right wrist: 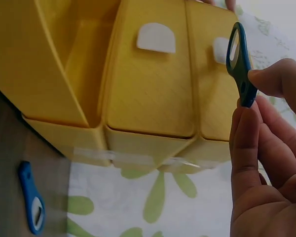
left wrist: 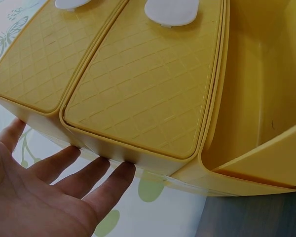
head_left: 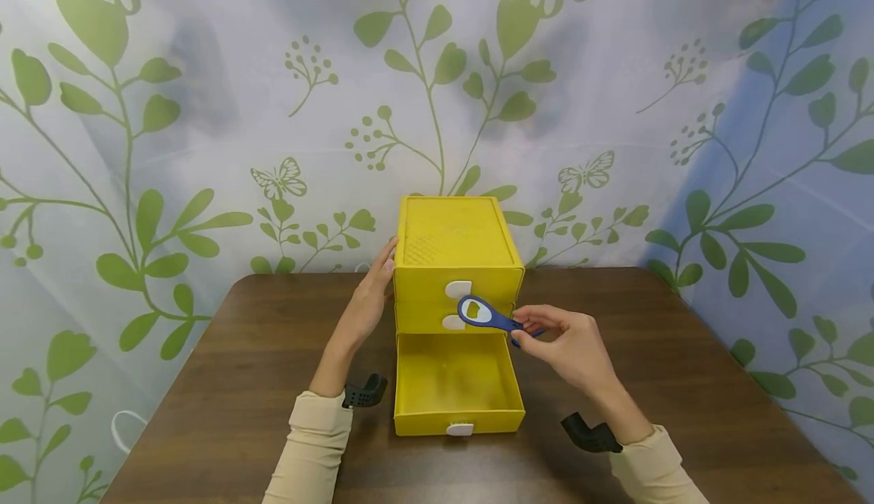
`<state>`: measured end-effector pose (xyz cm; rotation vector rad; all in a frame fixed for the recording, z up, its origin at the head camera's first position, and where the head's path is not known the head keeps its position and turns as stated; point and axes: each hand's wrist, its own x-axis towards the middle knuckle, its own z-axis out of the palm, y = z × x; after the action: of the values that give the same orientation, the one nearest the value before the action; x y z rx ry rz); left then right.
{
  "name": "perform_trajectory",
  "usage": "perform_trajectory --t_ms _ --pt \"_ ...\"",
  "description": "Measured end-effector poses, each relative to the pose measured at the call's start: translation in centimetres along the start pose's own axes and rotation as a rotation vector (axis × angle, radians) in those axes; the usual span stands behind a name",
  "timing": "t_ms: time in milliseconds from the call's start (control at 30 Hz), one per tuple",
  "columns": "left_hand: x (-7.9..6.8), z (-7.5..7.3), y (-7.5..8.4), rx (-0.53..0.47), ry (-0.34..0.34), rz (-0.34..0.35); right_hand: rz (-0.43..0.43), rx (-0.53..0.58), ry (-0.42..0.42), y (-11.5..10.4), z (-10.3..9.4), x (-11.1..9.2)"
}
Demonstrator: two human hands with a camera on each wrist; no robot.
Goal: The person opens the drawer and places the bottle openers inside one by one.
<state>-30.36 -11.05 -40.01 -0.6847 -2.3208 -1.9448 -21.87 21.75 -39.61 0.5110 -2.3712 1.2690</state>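
Note:
My right hand pinches a blue bottle opener with a white inset between thumb and fingertips. The opener is held up in front of a small yellow drawer cabinet; in the head view its head overlaps the white tabs of the upper two drawers. My left hand has its fingers extended, with the fingertips against the cabinet's left side. Below, the bottom drawer is pulled out, showing its yellow inside. The two upper drawers are closed.
A second blue bottle opener lies on the dark wooden table to the cabinet's right, mostly hidden by my right hand in the head view. A leaf-patterned cloth hangs behind the table. At the left, a white cord shows beside the table.

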Motion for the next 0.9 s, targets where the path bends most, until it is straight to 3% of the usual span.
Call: perform_trajectory --t_ms 467,900 --pt "0.1 -0.1 -0.2 -0.018 -0.004 -0.001 0.071 0.025 -0.150 2.9 3.1 -0.4" --pt "0.3 -0.1 -0.2 -0.030 -0.002 -0.006 0.043 -0.022 -0.220 4.4 4.9 -0.8"
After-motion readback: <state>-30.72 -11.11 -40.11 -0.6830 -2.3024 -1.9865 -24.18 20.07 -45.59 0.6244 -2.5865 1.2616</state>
